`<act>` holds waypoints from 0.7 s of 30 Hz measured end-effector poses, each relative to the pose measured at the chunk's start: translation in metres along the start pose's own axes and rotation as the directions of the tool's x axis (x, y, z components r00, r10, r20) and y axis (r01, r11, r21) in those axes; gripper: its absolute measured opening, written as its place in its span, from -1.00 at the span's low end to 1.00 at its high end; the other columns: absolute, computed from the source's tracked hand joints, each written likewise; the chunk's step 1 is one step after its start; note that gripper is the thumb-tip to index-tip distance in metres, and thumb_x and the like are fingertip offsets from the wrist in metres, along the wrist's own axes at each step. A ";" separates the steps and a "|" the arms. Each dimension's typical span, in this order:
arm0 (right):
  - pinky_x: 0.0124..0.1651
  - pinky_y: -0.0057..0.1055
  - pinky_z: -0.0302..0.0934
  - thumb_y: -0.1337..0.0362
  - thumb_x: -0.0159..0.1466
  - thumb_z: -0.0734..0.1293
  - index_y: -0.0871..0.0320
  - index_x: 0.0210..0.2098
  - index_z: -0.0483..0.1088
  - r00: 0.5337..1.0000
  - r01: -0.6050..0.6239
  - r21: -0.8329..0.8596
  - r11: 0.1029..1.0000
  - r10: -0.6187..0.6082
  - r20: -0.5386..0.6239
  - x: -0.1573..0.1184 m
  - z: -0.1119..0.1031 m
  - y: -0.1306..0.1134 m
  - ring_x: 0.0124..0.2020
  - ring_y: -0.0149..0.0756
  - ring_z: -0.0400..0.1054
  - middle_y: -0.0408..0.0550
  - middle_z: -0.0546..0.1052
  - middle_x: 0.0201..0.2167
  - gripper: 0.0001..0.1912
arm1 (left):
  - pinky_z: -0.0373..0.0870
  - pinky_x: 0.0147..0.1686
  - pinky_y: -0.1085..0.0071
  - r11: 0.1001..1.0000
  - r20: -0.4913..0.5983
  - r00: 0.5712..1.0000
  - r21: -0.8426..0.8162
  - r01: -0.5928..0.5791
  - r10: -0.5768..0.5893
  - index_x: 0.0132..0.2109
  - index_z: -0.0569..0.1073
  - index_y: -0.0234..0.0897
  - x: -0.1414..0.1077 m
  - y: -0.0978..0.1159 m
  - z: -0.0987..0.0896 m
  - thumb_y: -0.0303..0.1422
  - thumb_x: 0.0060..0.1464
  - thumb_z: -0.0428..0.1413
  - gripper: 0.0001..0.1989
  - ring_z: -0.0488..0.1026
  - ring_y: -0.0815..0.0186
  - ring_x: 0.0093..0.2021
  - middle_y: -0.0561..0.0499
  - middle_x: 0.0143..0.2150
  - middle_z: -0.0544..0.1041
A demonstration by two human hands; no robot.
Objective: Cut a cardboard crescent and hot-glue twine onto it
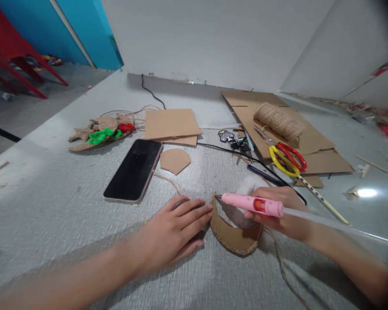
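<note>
My right hand [286, 206] is wrapped round a pink hot glue gun [242, 201], and a long clear glue stick [326, 221] runs out of its back end. The gun's metal nozzle meets the upper left tip of a crescent-shaped cardboard piece [236, 239] with twine along its edge. My left hand [181, 226] lies with fingers stretched out, their tips at the crescent's left edge. Something dark shows partly under its index finger. White fluffy stuffing [247, 186] sits behind the gun, and loose twine [283, 262] trails from the crescent's right side.
A phone [134, 170], a small cut cardboard piece [175, 160] and stacked cardboard squares [173, 123] lie beyond my left hand. Further left is a twine-covered craft [101, 129] with green and red decorations. Scissors [286, 157], a twine roll [278, 122] and cardboard sheets [313, 135] lie at right.
</note>
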State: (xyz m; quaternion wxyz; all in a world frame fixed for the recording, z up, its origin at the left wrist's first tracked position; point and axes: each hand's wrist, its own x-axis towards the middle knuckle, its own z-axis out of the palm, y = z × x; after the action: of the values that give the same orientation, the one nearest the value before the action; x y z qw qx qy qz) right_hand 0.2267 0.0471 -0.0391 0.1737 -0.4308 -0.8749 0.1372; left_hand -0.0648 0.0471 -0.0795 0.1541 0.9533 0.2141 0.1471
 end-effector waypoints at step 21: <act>-0.55 -0.44 -0.05 -0.05 0.30 0.27 0.11 -0.54 0.25 0.999 -0.053 0.061 0.997 0.052 0.015 -0.004 0.000 -0.001 -0.64 -0.42 0.19 -0.21 0.34 -0.64 -0.57 | 0.09 0.25 0.03 0.999 0.074 0.997 0.031 0.017 -0.019 0.26 0.26 -0.25 0.000 -0.001 -0.003 -0.22 0.25 0.01 -0.52 0.23 0.03 0.28 -0.11 0.30 0.30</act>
State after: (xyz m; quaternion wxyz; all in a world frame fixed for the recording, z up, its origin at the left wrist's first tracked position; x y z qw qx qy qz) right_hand 0.2280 0.0435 -0.0395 0.1773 -0.4473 -0.8597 0.1713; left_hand -0.0657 0.0488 -0.0774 0.1487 0.9583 0.2191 0.1071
